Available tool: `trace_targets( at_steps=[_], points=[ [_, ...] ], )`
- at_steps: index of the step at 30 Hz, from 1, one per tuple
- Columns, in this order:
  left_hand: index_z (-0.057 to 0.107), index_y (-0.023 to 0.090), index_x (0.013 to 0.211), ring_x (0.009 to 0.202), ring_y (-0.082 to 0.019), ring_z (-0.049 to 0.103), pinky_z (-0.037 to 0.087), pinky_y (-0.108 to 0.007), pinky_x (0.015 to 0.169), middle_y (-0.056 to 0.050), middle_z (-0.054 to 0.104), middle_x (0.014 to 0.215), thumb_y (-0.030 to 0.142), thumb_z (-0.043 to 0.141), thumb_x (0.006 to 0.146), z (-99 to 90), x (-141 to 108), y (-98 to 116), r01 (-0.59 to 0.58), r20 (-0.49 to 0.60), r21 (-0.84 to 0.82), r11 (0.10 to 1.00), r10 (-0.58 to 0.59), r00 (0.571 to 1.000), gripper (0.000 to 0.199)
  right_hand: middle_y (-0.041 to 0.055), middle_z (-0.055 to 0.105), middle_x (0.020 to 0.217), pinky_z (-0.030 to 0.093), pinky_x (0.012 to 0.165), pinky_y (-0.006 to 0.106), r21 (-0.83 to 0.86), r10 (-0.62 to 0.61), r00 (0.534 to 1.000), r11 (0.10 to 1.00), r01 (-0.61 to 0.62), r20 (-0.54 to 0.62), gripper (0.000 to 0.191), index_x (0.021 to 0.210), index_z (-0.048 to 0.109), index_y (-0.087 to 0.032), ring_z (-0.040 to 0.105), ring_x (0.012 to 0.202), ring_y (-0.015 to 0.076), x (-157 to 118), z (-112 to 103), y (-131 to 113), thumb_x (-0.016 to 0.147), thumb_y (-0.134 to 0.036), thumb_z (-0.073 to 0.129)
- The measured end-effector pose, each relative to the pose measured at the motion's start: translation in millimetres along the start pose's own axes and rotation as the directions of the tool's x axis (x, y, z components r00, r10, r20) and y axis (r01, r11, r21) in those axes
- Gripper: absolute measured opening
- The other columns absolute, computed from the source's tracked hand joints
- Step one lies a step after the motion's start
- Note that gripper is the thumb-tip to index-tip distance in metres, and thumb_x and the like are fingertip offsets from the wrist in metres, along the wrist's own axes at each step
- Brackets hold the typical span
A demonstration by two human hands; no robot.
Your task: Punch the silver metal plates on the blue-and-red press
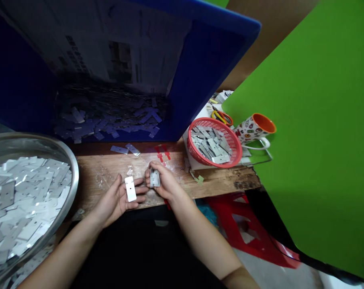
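A flat white metal plate (pixel 130 189) with small holes lies across the fingers of my left hand (pixel 121 200), which is palm up with its fingers spread. Beside it, my right hand (pixel 164 180) is curled around a small stack of metal plates (pixel 154 177). Both hands are over the front of the wooden bench (pixel 100 170). Two loose plates (pixel 119 149) rest on the wood behind them, near the blue bin's opening.
A steel bowl (pixel 75 176) full of plates stands left. Behind is a blue bin (pixel 197 68) holding many plates. At right are a red basket (pixel 238 150) of plates, scissors (pixel 218 116), a patterned mug (pixel 250 129) and a green panel (pixel 314 140).
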State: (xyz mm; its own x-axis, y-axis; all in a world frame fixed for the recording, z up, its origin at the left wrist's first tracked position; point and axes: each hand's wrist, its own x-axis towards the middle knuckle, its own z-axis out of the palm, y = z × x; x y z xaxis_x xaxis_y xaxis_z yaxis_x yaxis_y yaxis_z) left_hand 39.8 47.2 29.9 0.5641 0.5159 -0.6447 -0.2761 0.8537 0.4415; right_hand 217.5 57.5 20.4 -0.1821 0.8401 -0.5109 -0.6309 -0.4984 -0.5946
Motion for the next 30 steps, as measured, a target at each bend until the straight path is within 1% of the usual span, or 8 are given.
trace_targets(
  at_steps=[3, 6, 13, 15, 18, 24, 27, 30],
  points=[
    [0.061, 0.010, 0.114, 0.074, -0.021, 0.068, 0.055, -0.027, 0.060, -0.014, 0.070, 0.089, 0.044, 0.039, 0.091, 0.1, 0, -1, -0.013, -0.017, -0.022, 1.000, 0.012, 1.000, 0.046, -0.0081, 0.055, 0.055, 0.032, 0.033, 0.016, -0.087, -0.039, 0.999, 0.995, 0.042, 0.033, 0.026, 0.081, 0.050, -0.020, 0.046, 0.036, 0.0067, -1, 4, 1, 0.070, -0.034, 0.069],
    [0.065, 0.012, 0.101, 0.067, -0.015, 0.064, 0.055, -0.025, 0.064, -0.007, 0.066, 0.075, 0.028, 0.051, 0.088, 0.3, 2, -6, -0.075, -0.049, -0.014, 0.997, 0.075, 0.996, 0.025, -0.0057, 0.059, 0.060, 0.039, 0.037, 0.016, -0.132, -0.019, 0.999, 0.991, 0.024, 0.041, 0.031, 0.087, 0.052, -0.019, 0.052, 0.041, 0.0077, -2, 7, 3, 0.071, -0.037, 0.070],
    [0.063, 0.017, 0.100, 0.069, -0.007, 0.064, 0.054, -0.018, 0.068, -0.002, 0.067, 0.085, 0.008, 0.056, 0.083, 13.2, 3, -10, -0.260, -0.266, -0.028, 0.965, 0.243, 0.933, 0.021, 0.0029, 0.068, 0.079, 0.053, 0.058, 0.026, 0.089, 0.022, 1.000, 0.996, -0.023, 0.019, 0.023, 0.100, 0.053, -0.018, 0.066, 0.064, 0.0142, -8, 6, 1, 0.087, -0.038, 0.056],
    [0.063, 0.017, 0.104, 0.085, -0.012, 0.066, 0.055, -0.023, 0.078, -0.006, 0.069, 0.098, 0.015, 0.049, 0.088, 18.5, 0, -6, -0.296, -0.320, -0.097, 0.950, 0.252, 0.913, 0.022, 0.0057, 0.069, 0.083, 0.054, 0.061, 0.029, 0.148, 0.061, 0.997, 0.987, -0.067, 0.043, 0.027, 0.102, 0.053, -0.018, 0.067, 0.069, 0.0159, -9, 6, 0, 0.090, -0.042, 0.050],
    [0.060, 0.014, 0.114, 0.105, -0.020, 0.062, 0.054, -0.033, 0.085, -0.012, 0.065, 0.116, 0.033, 0.038, 0.094, 26.0, -8, 2, -0.302, -0.285, -0.205, 0.931, 0.239, 0.928, 0.036, 0.0082, 0.069, 0.088, 0.054, 0.065, 0.032, 0.209, 0.108, 0.992, 0.971, -0.119, 0.064, 0.033, 0.102, 0.054, -0.017, 0.068, 0.073, 0.0173, -10, 6, -3, 0.092, -0.046, 0.044],
    [0.050, 0.009, 0.129, 0.120, -0.026, 0.053, 0.050, -0.038, 0.093, -0.016, 0.062, 0.122, 0.049, 0.026, 0.093, 34.6, -17, 8, -0.303, -0.201, -0.294, 0.907, 0.251, 0.947, 0.059, 0.0082, 0.070, 0.090, 0.054, 0.067, 0.032, 0.274, 0.116, 0.992, 0.953, -0.128, 0.059, 0.030, 0.100, 0.056, -0.016, 0.067, 0.074, 0.0174, -7, 8, -1, 0.093, -0.043, 0.045],
    [0.047, 0.011, 0.132, 0.127, -0.025, 0.045, 0.044, -0.036, 0.100, -0.014, 0.057, 0.130, 0.055, 0.029, 0.090, 36.4, -15, 3, -0.325, -0.215, -0.250, 0.912, 0.275, 0.937, 0.064, 0.0062, 0.070, 0.086, 0.053, 0.067, 0.031, 0.324, 0.104, 0.995, 0.941, -0.098, -0.002, 0.022, 0.096, 0.057, -0.017, 0.067, 0.073, 0.0169, -6, 12, 7, 0.092, -0.036, 0.047],
    [0.045, 0.021, 0.135, 0.136, -0.021, 0.033, 0.032, -0.033, 0.109, -0.006, 0.046, 0.143, 0.055, 0.039, 0.088, 40.6, -12, -9, -0.364, -0.184, -0.064, 0.929, 0.347, 0.920, 0.059, 0.0033, 0.069, 0.078, 0.052, 0.066, 0.029, 0.410, 0.111, 0.992, 0.909, -0.080, -0.052, 0.020, 0.090, 0.058, -0.017, 0.066, 0.070, 0.0159, -5, 18, 15, 0.091, -0.034, 0.048]
  ],
)
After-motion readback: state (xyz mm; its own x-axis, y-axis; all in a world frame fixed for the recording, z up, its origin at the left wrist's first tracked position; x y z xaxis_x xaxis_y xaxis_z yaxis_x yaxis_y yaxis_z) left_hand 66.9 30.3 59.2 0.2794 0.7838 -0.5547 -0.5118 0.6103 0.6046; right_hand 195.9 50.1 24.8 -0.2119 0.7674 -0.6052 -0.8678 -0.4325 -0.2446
